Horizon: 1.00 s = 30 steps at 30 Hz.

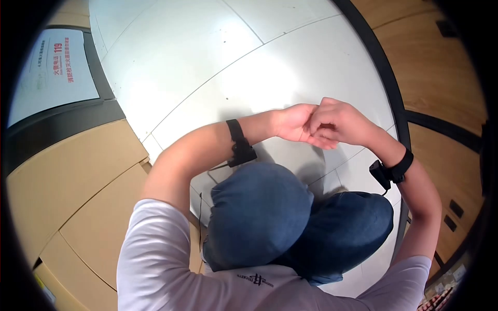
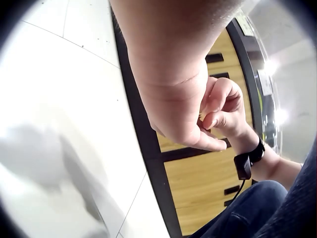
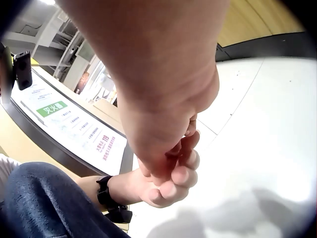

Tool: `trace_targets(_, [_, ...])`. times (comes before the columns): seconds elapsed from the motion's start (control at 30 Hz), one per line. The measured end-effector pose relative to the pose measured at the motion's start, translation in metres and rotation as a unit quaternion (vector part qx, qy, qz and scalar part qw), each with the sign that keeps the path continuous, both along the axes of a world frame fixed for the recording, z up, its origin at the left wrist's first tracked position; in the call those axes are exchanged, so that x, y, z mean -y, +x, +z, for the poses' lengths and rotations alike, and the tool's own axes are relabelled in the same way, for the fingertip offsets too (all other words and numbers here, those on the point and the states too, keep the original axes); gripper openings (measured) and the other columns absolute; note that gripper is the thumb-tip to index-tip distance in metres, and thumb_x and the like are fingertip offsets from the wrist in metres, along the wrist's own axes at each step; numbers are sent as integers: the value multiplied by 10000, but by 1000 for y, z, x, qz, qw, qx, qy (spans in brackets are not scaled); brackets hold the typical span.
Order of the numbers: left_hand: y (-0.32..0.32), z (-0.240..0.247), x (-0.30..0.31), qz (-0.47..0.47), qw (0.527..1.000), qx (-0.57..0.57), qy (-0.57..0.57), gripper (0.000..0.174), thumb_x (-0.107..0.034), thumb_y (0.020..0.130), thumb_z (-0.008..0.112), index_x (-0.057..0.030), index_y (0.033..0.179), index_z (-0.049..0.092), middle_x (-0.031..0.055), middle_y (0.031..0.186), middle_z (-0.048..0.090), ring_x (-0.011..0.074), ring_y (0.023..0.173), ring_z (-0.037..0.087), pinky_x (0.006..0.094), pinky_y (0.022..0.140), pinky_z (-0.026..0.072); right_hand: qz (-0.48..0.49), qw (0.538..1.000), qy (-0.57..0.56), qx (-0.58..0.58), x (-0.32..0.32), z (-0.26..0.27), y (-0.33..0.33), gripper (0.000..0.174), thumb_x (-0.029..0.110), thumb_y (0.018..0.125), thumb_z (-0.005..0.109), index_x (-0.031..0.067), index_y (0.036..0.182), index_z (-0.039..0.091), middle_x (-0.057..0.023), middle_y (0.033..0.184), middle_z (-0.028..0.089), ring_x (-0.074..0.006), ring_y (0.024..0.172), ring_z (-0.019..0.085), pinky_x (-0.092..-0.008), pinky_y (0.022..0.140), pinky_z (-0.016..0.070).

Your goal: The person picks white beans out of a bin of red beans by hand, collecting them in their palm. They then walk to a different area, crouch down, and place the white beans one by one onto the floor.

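In the head view the left hand [image 1: 296, 123] is palm up, its fingers reaching under and beside the right hand [image 1: 340, 123]. The right fingers curl down against the left hand's fingers, so the two hands touch. From the left wrist view, the left hand [image 2: 173, 109] extends one finger past the thumb and bent fingers of the right hand [image 2: 227, 106]. Bent fingertips of the left hand [image 3: 166, 187] show beside the right hand [image 3: 158, 134] in the right wrist view. No object is visible in either hand; the space between them is partly hidden.
Below the hands lies a pale tiled floor [image 1: 207, 98], with bent knees in jeans [image 1: 259, 212] nearer the body. Tan panels [image 1: 72, 176] and a framed notice [image 1: 59, 67] stand at left. Wooden cabinets [image 1: 441, 72] with dark edging are at right. Each wrist wears a black strap.
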State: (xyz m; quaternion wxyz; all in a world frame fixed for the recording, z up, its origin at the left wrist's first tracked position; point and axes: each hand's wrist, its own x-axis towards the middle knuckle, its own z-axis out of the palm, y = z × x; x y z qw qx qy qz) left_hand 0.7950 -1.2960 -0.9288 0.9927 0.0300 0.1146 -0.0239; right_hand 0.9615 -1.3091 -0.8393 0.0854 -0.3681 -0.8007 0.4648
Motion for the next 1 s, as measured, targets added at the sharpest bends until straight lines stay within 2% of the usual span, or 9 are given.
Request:
trace_targets(0.13, [-34, -29, -17, 71, 996, 45, -35, 496, -328, 1035, 268, 73, 1257, 459, 223, 1157, 596, 387, 1027, 626, 454, 954, 514, 3, 999, -34, -11, -33, 7, -32, 182, 21, 708, 724, 112, 865, 708, 23, 811, 673, -188, 795, 568, -309, 690, 484])
trace_targets(0.17, [-47, -30, -23, 63, 998, 9, -1, 486, -356, 1033, 323, 45, 1256, 483, 178, 1103, 630, 317, 994, 647, 396, 916, 533, -14, 1000, -19, -11, -41, 4, -32, 153, 64, 744, 737, 104, 889, 717, 2, 840, 685, -189, 827, 590, -314, 689, 483])
trace_targets(0.27, [-84, -32, -36, 45, 997, -59, 4, 464, -358, 1021, 398, 22, 1266, 499, 125, 1049, 655, 237, 962, 659, 329, 869, 538, -164, 966, -143, 138, -75, -13, 3, 93, 120, 846, 692, 80, 930, 686, 7, 858, 680, -85, 751, 577, -239, 685, 457])
trace_targets(0.3, [-93, -36, -31, 58, 995, -76, 15, 444, -337, 1014, 431, 14, 1277, 500, 113, 1049, 658, 211, 951, 660, 306, 850, 536, -185, 971, -103, 114, -86, -41, 36, 100, 116, 862, 673, 58, 943, 678, 16, 837, 666, -76, 750, 573, -241, 662, 451])
trace_targets(0.47, [-159, -56, -15, 105, 988, -95, 60, 421, -238, 986, 519, -13, 1338, 467, 116, 1113, 646, 163, 966, 653, 281, 842, 536, -450, 858, -94, 229, -145, -109, 126, 239, 198, 858, 695, 21, 1016, 665, -18, 859, 663, -97, 776, 615, -256, 669, 520])
trace_targets(0.6, [-206, -45, 6, 138, 968, -200, 55, 452, -176, 983, 505, -9, 1390, 403, 177, 1308, 533, 228, 1040, 638, 293, 874, 539, -543, 803, -75, 233, -165, -187, 182, 297, 199, 833, 732, 10, 1050, 662, -35, 918, 672, -116, 818, 633, -266, 704, 542])
trace_targets(0.8, [-235, -47, 36, 200, 961, -189, -18, 507, -50, 937, 477, 32, 1416, 333, 241, 1367, 461, 327, 1141, 584, 373, 978, 484, -551, 803, -76, 215, -183, -254, 230, 337, 241, 791, 766, 32, 1043, 687, -24, 854, 687, -105, 737, 629, -251, 670, 508])
trace_targets(0.87, [-235, -43, 38, 209, 957, -196, -31, 510, -32, 925, 461, 39, 1414, 333, 252, 1366, 457, 344, 1142, 580, 381, 985, 480, -529, 802, -48, 275, -181, -255, 224, 271, 259, 764, 781, 60, 941, 730, 1, 761, 683, -95, 661, 604, -252, 619, 481])
trace_targets(1.0, [-228, -24, 37, 212, 946, -239, -55, 496, 46, 903, 409, 67, 1394, 341, 259, 1286, 529, 356, 1109, 605, 361, 926, 533, -540, 809, -62, 223, -175, -281, 241, 259, 214, 810, 752, 26, 984, 720, 7, 766, 662, -74, 662, 573, -235, 596, 449])
